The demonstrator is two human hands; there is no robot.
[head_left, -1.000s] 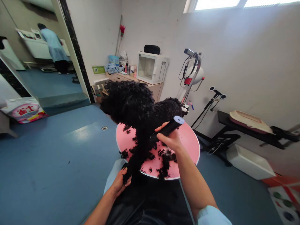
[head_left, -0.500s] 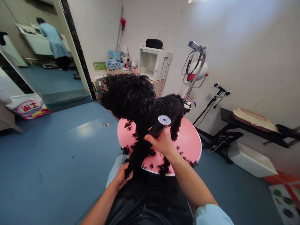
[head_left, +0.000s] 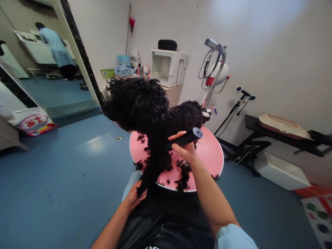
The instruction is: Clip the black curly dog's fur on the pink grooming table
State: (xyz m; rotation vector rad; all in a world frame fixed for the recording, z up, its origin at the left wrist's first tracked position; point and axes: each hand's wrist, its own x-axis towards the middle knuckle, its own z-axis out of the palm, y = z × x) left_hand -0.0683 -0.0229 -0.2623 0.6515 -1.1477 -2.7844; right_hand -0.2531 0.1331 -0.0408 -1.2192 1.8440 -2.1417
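A black curly-haired dog [head_left: 147,107] stands on a round pink table [head_left: 207,152], facing left. My left hand [head_left: 133,197] is closed around the end of the dog's front leg, which stretches down over the table's near edge. My right hand [head_left: 185,150] grips a black electric clipper [head_left: 188,136], its head buried in the fur of that leg and its round butt end pointing right. Clumps of cut black fur [head_left: 181,174] lie on the pink top. A black apron covers my lap.
A white cabinet-style box [head_left: 167,67] and cluttered counter stand at the back wall. A stand dryer [head_left: 215,74] rises behind the table. A black bench with a tray [head_left: 282,126] and a white bin [head_left: 281,171] sit right. Another person in blue [head_left: 55,45] stands beyond the doorway.
The clipper has shifted along the leg, its butt end dipping and then pointing right again. The view has tilted down slightly. My left hand keeps its hold on the leg.
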